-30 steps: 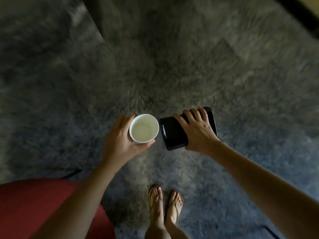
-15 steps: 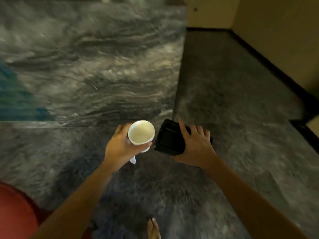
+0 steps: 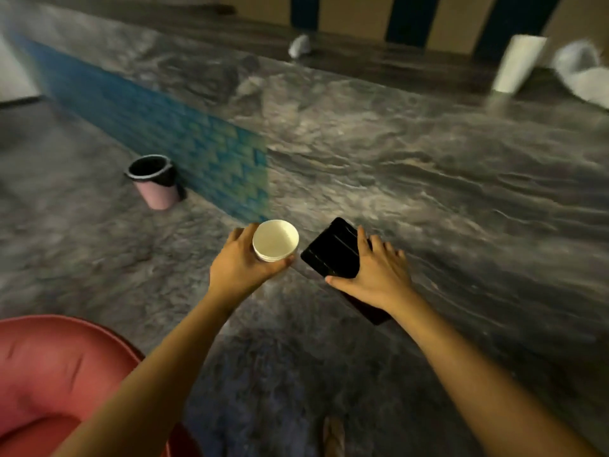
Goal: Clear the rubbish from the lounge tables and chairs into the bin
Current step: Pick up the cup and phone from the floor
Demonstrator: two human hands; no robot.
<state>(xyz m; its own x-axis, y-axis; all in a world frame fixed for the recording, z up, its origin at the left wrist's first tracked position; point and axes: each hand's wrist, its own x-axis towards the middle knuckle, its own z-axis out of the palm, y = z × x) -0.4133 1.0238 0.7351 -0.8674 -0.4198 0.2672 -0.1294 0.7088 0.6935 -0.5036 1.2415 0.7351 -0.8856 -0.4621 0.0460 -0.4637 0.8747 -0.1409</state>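
1. The left hand (image 3: 240, 268) grips a white paper cup (image 3: 275, 240) from the side. Its fingers curl round the far wall and the thumb presses on the near wall. The cup's mouth faces up toward the camera.
2. The right hand (image 3: 375, 273) holds a flat black tray (image 3: 331, 252). The fingers are spread over the tray's right part and the thumb lies along its near edge. The tray is tilted with its ridged face toward the camera, and one end runs on beneath the hand and wrist.
3. Cup and tray sit just beside each other with a narrow gap between them. Both are held out in front of the body above the grey mottled floor (image 3: 428, 179).
4. The bin (image 3: 153, 183), pink with a black liner, stands upright on the floor well ahead of the hands and to their left. It is just beside a blue patterned strip (image 3: 171, 133). Its contents cannot be made out.
5. Far off at the top lies a crumpled white lump (image 3: 300, 46). At the upper right are a tall white thing (image 3: 517, 64) and a white bag-like heap (image 3: 583, 72). All three are too blurred to identify.
6. A red cushioned chair (image 3: 49, 374) fills the lower left corner beneath the left forearm. A foot (image 3: 333, 437) in a sandal shows at the bottom edge.
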